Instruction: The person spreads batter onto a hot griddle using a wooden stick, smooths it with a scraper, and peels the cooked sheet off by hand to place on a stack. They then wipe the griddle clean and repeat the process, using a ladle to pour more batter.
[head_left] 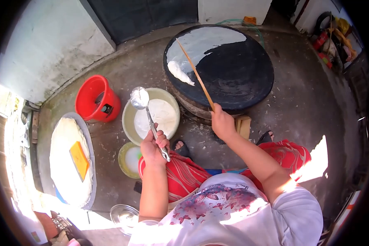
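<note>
Bare concrete floor [311,119] runs around the person's legs, with a stained pale wall [57,45] at the far left. Near it, an orange-handled scraper [80,159] lies on a flat white pile [60,164]. Next come a red bucket [113,104], then a small bowl [121,163] of whitish liquid beside a larger basin [126,125] of white stuff. Fingers of the left hand [151,151] are curled around the handle of a metal ladle [150,119]; its white-coated bowl is beyond the fingertips, over the basin's far left rim, and the handle's end pokes out past the palm. Farther right, a black round griddle [242,74] carries smeared white batter [209,39]. Across it slants a wooden stick [195,74], its near end clamped in the closed right hand [224,124].
</note>
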The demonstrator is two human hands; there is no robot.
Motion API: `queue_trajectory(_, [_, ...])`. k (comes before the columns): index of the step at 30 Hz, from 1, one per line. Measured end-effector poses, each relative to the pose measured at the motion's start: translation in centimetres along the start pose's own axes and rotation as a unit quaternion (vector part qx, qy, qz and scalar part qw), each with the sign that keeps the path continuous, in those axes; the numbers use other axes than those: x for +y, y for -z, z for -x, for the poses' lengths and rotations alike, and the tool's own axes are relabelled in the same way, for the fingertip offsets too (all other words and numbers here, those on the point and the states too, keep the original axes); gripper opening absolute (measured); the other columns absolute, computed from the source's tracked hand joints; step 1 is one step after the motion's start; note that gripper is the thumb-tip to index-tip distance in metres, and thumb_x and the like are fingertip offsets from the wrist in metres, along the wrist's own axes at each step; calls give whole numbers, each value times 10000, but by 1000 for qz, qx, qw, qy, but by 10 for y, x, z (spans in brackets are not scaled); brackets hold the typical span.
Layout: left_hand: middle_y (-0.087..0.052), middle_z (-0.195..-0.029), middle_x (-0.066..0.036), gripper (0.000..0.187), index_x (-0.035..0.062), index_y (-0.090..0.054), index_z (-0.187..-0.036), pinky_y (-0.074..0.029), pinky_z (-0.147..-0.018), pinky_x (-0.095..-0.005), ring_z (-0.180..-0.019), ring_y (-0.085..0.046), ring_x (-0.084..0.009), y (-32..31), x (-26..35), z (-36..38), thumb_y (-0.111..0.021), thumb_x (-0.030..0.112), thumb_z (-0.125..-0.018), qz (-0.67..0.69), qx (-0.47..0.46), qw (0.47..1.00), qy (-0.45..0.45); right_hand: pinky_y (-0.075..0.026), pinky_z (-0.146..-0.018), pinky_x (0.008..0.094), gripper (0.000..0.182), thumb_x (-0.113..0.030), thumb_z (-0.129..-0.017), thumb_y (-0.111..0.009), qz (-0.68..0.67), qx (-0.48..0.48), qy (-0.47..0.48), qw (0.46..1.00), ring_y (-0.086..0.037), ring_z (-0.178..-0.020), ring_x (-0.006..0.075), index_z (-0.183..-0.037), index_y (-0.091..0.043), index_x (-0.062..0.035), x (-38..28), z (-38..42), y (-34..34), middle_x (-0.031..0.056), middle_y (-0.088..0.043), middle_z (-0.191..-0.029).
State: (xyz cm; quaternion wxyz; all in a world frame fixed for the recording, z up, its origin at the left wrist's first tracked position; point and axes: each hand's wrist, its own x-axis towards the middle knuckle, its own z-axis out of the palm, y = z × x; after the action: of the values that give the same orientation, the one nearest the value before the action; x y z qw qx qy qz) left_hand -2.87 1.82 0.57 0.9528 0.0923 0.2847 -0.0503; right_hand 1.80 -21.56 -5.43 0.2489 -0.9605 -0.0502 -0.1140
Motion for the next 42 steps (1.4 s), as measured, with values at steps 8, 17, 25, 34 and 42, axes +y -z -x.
queue_trajectory(8, [-441,-728,-84,269,33,-438,-1099,-322,-409,-229,-493,-361,-120,2,3,6,-286,185,-938,-3,-1,1000,-1,-498,-510,358,657,-83,-790,-443,143,-156,5,977,-629,-635,257,-1360,-144,49,-81,-79,-83,161,-619,-791])
queue_trajectory(17, [-444,-727,-90,271,37,-438,-1114,-326,-409,-230,-497,-365,-124,4,5,11,-289,181,-940,-13,-31,999,-10,-496,-531,396,677,-85,-783,-457,114,-165,-10,980,-624,-636,294,-1365,-130,29,-90,-59,-90,155,-616,-839])
queue_trajectory(25, [-446,-735,-84,270,40,-432,-1119,-330,-417,-232,-500,-363,-118,10,13,16,-287,185,-943,1,-45,999,-3,-493,-616,424,741,-61,-750,-504,-16,-158,-134,978,-612,-729,355,-1366,-102,28,-97,1,-31,227,-588,-904])
queue_trajectory(34, [-447,-731,-86,254,35,-429,-1091,-327,-415,-223,-498,-360,-112,9,12,17,-284,182,-943,-19,-30,999,-10,-482,-583,430,755,-84,-755,-507,10,-106,-135,985,-603,-674,350,-1368,-81,32,-80,2,-45,203,-603,-796])
queue_trajectory(42, [-441,-718,-78,227,40,-436,-1066,-320,-401,-212,-487,-356,-103,6,10,16,-304,173,-938,-39,-20,999,-29,-481,-577,427,733,-49,-763,-468,49,-104,-122,986,-605,-653,344,-1374,-69,23,-77,-5,-72,197,-601,-776])
